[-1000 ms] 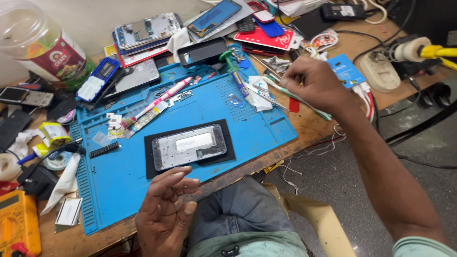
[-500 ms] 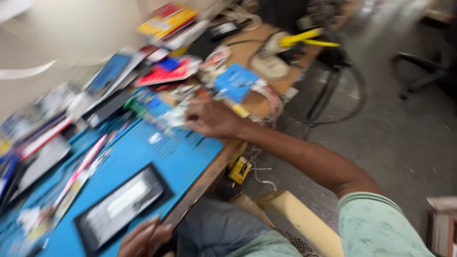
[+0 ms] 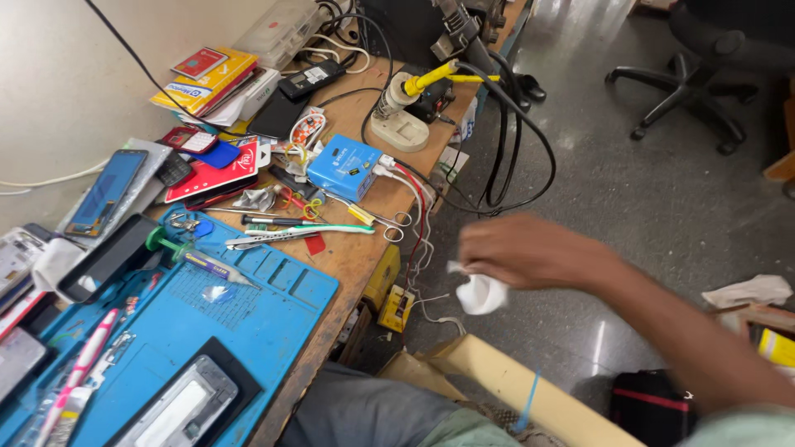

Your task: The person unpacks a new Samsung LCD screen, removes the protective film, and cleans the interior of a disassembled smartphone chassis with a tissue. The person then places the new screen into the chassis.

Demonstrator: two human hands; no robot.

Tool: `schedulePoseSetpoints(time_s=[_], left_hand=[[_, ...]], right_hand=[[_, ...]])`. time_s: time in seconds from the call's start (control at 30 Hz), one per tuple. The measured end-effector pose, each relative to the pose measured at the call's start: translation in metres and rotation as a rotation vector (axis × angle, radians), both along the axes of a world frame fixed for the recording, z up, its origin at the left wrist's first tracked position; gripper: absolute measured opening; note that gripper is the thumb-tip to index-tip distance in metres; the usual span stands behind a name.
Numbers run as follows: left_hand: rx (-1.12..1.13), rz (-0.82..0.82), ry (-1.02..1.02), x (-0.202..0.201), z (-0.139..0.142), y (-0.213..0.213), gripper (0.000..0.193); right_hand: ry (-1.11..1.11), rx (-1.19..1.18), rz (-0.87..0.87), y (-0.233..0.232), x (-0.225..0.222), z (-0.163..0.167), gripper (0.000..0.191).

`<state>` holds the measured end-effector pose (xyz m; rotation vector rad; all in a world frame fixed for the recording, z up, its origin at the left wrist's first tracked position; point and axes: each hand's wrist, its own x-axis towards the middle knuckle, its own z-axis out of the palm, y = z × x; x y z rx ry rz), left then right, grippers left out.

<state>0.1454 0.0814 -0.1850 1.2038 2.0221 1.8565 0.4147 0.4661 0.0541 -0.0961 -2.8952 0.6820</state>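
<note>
head camera, looking down past a cluttered wooden workbench (image 3: 364,240): the person's right hand (image 3: 530,248), blurred, is held out beyond the bench edge above the grey floor, its fingers closed together on a small crumpled white tissue (image 3: 480,294) that hangs just below the palm, over an open cardboard box (image 3: 497,372) beside the person's knee. the left hand is out of the picture. on the bench, a blue repair mat (image 3: 248,314) carries a phone with its back off (image 3: 178,406) on a black pad, a pink-handled tool (image 3: 79,368) near the left edge and tweezers (image 3: 273,237) at the mat's far end. further back lie a small blue box (image 3: 344,165), scissors (image 3: 385,219) just beside it, and a yellow-handled soldering iron in its stand (image 3: 414,103).
</note>
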Motion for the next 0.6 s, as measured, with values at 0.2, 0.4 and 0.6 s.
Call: schedulePoseSetpoints(time_s=[0.2,0.4,0.6], left_hand=[[0.085,-0.244,0.117,0.016,-0.022,0.01,0.077],[-0.108,-0.508,0.254,0.081,0.055,0.046,0.085],[-0.364,-0.25,-0.115,0.103,0.092,0.056,0.026]], right_hand=[[-0.455,0.104,-0.152,-0.011,0.008,-0.053,0.02],[-0.114,-0.459,0.185,-0.084,0.008,-0.1,0.016],[0.028,-0.402,0.23,-0.119,-0.01,-0.05,0.013]])
